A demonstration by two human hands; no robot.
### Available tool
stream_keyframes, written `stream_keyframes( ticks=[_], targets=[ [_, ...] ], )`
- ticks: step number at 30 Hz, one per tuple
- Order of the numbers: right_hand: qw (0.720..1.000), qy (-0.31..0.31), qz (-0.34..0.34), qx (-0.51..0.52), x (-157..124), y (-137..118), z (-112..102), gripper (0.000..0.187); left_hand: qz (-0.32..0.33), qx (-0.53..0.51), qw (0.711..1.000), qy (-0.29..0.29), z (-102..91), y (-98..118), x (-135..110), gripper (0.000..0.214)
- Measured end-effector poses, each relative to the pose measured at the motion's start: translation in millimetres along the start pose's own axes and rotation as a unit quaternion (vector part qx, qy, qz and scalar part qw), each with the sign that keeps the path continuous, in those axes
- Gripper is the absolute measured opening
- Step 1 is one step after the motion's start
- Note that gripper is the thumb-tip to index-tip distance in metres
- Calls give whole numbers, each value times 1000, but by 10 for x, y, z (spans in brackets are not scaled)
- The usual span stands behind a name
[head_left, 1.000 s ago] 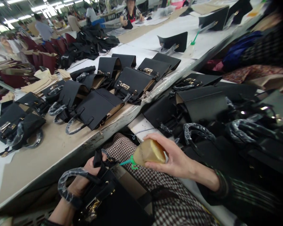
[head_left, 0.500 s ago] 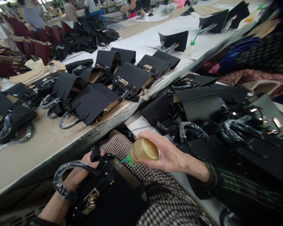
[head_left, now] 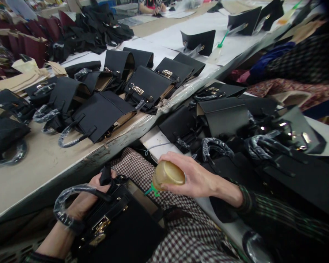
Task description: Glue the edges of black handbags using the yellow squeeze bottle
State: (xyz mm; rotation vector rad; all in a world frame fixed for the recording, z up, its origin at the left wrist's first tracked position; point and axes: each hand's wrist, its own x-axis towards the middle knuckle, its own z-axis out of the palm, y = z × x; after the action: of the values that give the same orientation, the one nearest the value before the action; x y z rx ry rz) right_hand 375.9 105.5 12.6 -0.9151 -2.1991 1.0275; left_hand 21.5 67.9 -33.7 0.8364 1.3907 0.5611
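Observation:
A black handbag (head_left: 126, 223) with gold hardware lies across my lap, its opening facing right. My left hand (head_left: 97, 186) grips the bag's top edge near a black strap or flap end, with the fingers partly hidden behind it. A plastic-wrapped handle (head_left: 63, 210) loops over my left wrist. In my right hand (head_left: 190, 175) is a squeeze bottle (head_left: 168, 173) of yellowish glue-like liquid, tipped downward. Its green nozzle (head_left: 150, 190) points left, close to the bag's open edge; whether it touches cannot be made out.
Several black handbags (head_left: 104, 111) stand on the long table (head_left: 57, 166) at the left. More bags (head_left: 224, 117) crowd the surface at my right. Another glue bottle (head_left: 216, 54) with a green nozzle stands farther back. A co-worker's checked sleeve (head_left: 293, 62) shows at the right.
The nozzle has drawn slightly right, away from the bag's inner edge. The bag and my left hand sit a little further left in view, and the whole scene has shifted left and up.

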Motion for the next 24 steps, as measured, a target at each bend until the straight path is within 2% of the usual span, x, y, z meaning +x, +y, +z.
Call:
stream_keyframes(
  ticks=[6,17,24],
  targets=[
    [1000,8,0,2,-33,19,27,50,-1,3,1000,12,15,-18,9,31],
    [996,-86,34,-9,-108,5,-37,46,-12,-3,1000,11,-33,-93,73,42],
    [992,-116,43,-26,-135,19,-52,47,-27,5,1000,-16,87,74,-73,40]
  ],
)
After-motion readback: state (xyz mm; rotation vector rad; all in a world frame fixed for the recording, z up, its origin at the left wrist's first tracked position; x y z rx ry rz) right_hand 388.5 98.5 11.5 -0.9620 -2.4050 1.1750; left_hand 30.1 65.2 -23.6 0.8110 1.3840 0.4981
